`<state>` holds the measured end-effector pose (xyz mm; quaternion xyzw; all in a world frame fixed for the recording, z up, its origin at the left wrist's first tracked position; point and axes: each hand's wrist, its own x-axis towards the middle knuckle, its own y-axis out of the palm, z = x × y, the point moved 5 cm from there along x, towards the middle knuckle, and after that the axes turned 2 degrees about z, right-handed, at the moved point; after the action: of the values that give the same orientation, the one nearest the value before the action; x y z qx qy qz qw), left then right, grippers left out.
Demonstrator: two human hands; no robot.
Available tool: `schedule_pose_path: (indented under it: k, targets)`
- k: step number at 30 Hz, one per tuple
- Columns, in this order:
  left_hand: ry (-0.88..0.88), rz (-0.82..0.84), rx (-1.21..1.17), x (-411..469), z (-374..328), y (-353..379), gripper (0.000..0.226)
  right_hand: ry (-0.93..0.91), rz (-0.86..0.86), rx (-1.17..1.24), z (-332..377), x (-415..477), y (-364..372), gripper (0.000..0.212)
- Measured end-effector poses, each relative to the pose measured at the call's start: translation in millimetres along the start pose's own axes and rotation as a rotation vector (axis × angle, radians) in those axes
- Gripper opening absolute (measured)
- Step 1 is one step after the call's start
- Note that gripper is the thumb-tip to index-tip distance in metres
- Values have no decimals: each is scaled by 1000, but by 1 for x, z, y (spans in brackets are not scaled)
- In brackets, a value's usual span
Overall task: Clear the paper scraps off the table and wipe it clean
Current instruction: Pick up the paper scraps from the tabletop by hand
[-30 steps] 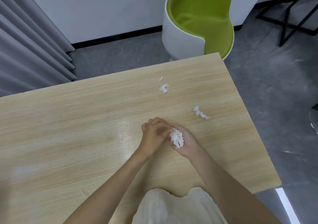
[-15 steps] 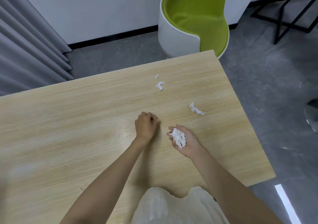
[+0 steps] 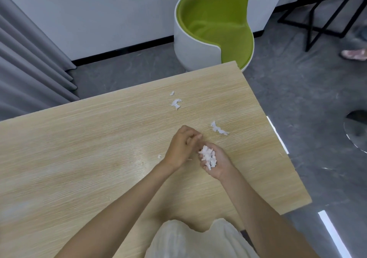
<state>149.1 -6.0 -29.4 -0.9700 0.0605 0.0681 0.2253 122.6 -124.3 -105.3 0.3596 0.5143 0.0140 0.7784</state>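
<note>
On the light wooden table [image 3: 79, 148], my right hand [image 3: 217, 164] lies palm up, cupped around a pile of white paper scraps [image 3: 208, 156]. My left hand [image 3: 181, 146] sits right beside it, fingers curled with the fingertips over the pile; whether they pinch a scrap I cannot tell. Loose scraps remain on the table: a strip [image 3: 218, 128] just beyond my hands, a larger bit [image 3: 176, 103] and a tiny bit [image 3: 172, 93] farther back, and a speck [image 3: 159, 156] left of my left wrist.
A green and white tub chair [image 3: 214, 25] stands past the table's far right corner. Grey curtains [image 3: 29, 63] hang at the left. A black metal frame [image 3: 321, 15] and someone's foot [image 3: 354, 54] are at the far right on the grey floor.
My left hand had moved away to the table left of the right hand, then came back so its fingertips are over the pile. The right hand stayed cupped around the scraps.
</note>
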Motion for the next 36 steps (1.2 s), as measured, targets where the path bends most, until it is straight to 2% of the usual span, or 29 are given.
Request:
schedule_pose_path:
  k: [3, 7, 9, 11, 15, 18, 21, 23, 27, 31, 33, 34, 36]
  targets:
    - [-57, 40, 195, 43, 11, 17, 14, -28, -33, 60, 12, -9, -20, 18]
    - [-93, 202, 376, 88, 24, 76, 33, -40, -76, 130, 19, -17, -56, 20]
    - [-88, 190, 486, 103, 24, 99, 38, -48, -65, 174, 27, -21, -68, 21]
    - [-125, 128, 564, 109, 26, 109, 31, -33, -52, 187, 38, -24, -79, 22]
    - [-234, 12, 380, 98, 36, 103, 5, -12, -51, 175, 59, -26, -90, 19]
    - [-274, -85, 74, 83, 32, 86, 19, 5, -42, 158, 75, -25, -90, 21]
    - [-308, -174, -117, 65, 16, 72, 20, 22, -26, 121, 87, -20, -87, 20]
    - [-274, -127, -132, 56, 2, 73, 16, 32, -16, 97, 90, -18, -79, 16]
    - [-162, -28, -69, 40, -28, 84, 22, 55, 6, -31, 90, -12, -60, 20]
    - [42, 94, 306, 36, -38, 94, 24, 106, -8, -103, 83, -1, -45, 23]
    - [56, 117, 396, 34, -34, 95, 23, 121, 14, -192, 81, -1, -37, 28]
    - [12, 124, 354, 31, -32, 93, 22, 130, 22, -232, 80, -1, -34, 29]
    - [-138, 119, 101, 27, -32, 85, 20, 156, 31, -272, 76, 0, -33, 24]
